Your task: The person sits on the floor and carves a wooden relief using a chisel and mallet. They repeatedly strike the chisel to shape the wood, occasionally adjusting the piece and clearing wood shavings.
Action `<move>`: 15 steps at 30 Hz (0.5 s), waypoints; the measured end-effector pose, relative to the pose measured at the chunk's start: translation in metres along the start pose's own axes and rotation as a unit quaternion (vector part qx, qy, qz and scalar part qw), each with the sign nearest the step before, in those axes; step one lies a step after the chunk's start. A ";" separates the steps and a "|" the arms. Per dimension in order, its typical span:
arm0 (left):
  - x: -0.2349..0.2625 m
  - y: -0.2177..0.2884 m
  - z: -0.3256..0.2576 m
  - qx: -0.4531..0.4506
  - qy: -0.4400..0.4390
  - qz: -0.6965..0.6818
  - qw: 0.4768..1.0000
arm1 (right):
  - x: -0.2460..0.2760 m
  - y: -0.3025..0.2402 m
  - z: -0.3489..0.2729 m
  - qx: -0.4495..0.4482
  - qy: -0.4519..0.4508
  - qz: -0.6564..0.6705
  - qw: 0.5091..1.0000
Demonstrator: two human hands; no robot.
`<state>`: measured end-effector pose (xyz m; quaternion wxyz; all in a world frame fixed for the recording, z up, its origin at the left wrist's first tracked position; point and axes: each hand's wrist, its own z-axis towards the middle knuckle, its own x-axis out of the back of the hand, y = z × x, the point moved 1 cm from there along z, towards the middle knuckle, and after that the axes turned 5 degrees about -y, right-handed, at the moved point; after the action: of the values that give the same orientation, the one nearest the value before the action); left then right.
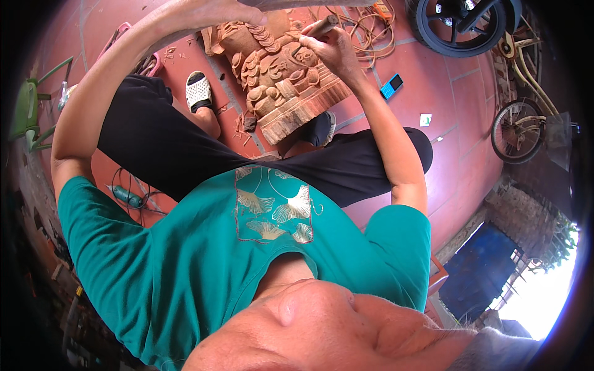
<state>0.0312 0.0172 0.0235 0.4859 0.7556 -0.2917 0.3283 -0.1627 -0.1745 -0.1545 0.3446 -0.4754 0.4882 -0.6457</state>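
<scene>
A brown wood carving (275, 77) with raised scrolls and rounded shapes stands on the tiled floor between my legs. My right hand (337, 54) is closed round a wooden-handled chisel (323, 26) at the carving's upper right. The handle's butt sticks out above the fist, and the chisel's tip is hard to make out. Over the carving's upper left, my left hand (226, 13) is bent inward and partly cut off by the top edge. A long pale bar (315, 4) runs rightward from it along that edge; its kind does not show.
Wood chips (242, 127) lie by my sandalled foot (198, 93). An orange cable (370, 43) coils beyond the carving, and a blue phone (391, 86) lies to the right. Motorbike and bicycle wheels (518, 132) stand at the far right, a green chair (28, 114) at the left.
</scene>
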 end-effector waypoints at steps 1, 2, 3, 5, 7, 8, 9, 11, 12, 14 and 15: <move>0.000 0.000 0.000 0.011 -0.011 0.001 1.000 | -0.001 -0.001 0.000 0.005 0.000 0.006 1.000; 0.000 0.001 -0.001 -0.007 0.001 -0.010 1.000 | -0.001 -0.003 0.000 0.010 0.000 0.013 1.000; -0.002 0.002 -0.002 -0.023 0.012 -0.021 0.999 | -0.001 -0.005 0.000 -0.009 -0.014 0.002 1.000; -0.002 0.001 -0.004 -0.036 0.023 -0.037 0.998 | 0.001 -0.008 -0.001 -0.047 -0.042 -0.021 0.998; -0.002 0.001 -0.003 -0.031 0.022 -0.047 0.998 | 0.001 -0.012 -0.001 -0.052 -0.045 -0.028 0.997; -0.001 0.003 -0.003 -0.014 0.013 -0.044 0.999 | 0.002 -0.013 -0.002 -0.054 -0.047 -0.032 0.997; 0.001 0.007 -0.003 0.003 0.004 -0.040 0.999 | 0.002 -0.012 -0.001 -0.049 -0.047 -0.034 0.997; 0.002 0.009 -0.003 -0.033 0.031 -0.039 0.998 | 0.002 -0.010 -0.001 -0.040 -0.048 -0.038 0.997; 0.000 0.007 -0.003 -0.084 0.067 -0.042 0.993 | 0.000 -0.013 0.001 -0.050 -0.048 -0.055 0.996; -0.006 0.001 -0.002 -0.138 0.119 -0.023 0.983 | -0.003 -0.021 0.004 -0.070 -0.050 -0.089 0.992; -0.008 0.001 0.001 -0.144 0.135 -0.001 0.980 | -0.004 -0.019 0.004 -0.057 -0.041 -0.087 0.994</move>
<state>0.0261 0.0167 0.0177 0.6251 0.6264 -0.2668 0.3816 -0.1570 -0.1668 -0.1371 0.2798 -0.5610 0.4664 -0.6241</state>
